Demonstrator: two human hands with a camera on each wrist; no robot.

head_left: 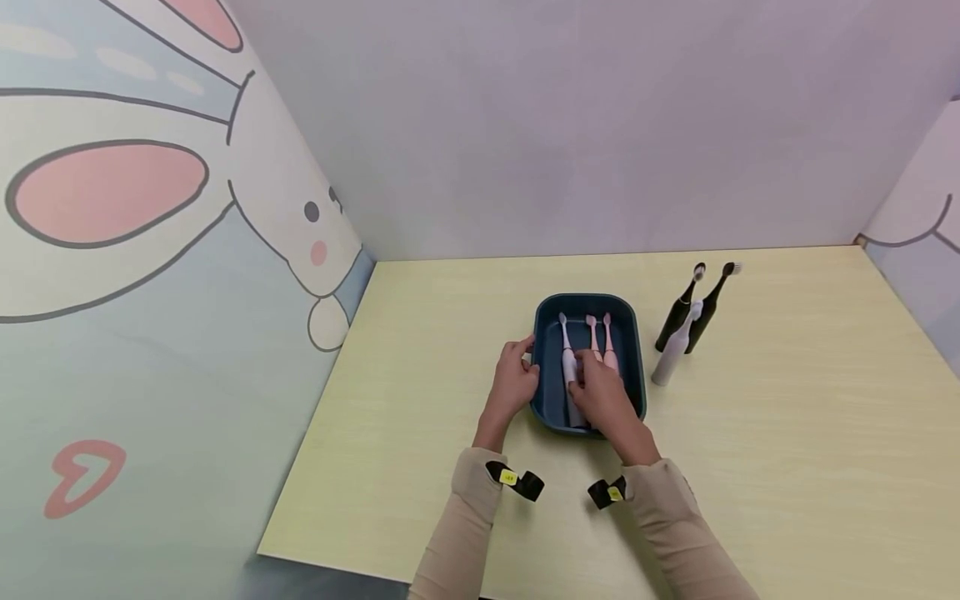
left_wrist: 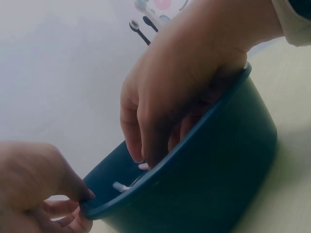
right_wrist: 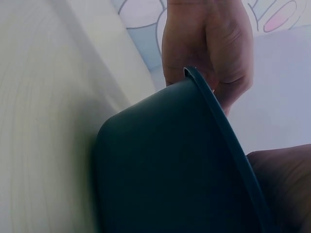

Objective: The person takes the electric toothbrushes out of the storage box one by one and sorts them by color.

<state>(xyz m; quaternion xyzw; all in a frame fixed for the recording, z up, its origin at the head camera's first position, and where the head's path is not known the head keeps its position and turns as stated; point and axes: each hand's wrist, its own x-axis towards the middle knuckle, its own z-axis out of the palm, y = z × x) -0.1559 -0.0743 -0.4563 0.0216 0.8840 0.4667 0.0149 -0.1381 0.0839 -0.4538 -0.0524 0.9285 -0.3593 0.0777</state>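
A dark teal basin sits on the table, its near side facing me. My left hand grips the basin's left rim between thumb and fingers. Inside lie a lavender electric toothbrush and two pink electric toothbrushes, the middle one and the right one, heads pointing away. My right hand reaches in over the near side, its curled thumb and fingers pinching the lavender toothbrush's handle. It covers the lower parts of both pink brushes. In the left wrist view, the right hand dips below the rim.
Right of the basin, two black electric toothbrushes and another lavender toothbrush stand upright on the pale yellow table. A plain wall rises behind the table, and a rabbit-painted wall borders its left side.
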